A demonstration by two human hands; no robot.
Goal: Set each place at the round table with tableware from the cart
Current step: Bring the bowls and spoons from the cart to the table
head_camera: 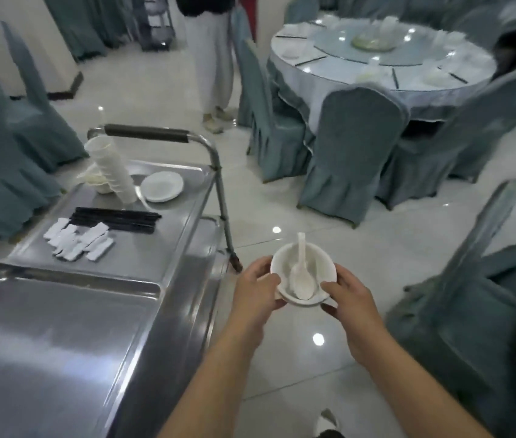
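A white bowl [313, 262] with a white spoon [301, 279] lying in it sits on a small white plate whose rim shows under it. Both of my hands hold this set above the floor, just right of the cart. My left hand [258, 287] grips its left rim and my right hand [350, 297] grips its right rim. The steel cart [168, 235] at left carries a leaning stack of white bowls [115, 170], a white plate [161, 186], black chopsticks [117, 219] and several white rests [79, 240]. The round table [291, 63] stands far right, with settings on it.
Grey-green covered chairs [350, 147] ring the round table, and another chair [484, 279] is close on my right. A person in white trousers [210, 58] stands near the table's left side. An empty steel tray [44, 336] fills the cart's near end. More chairs line the left wall.
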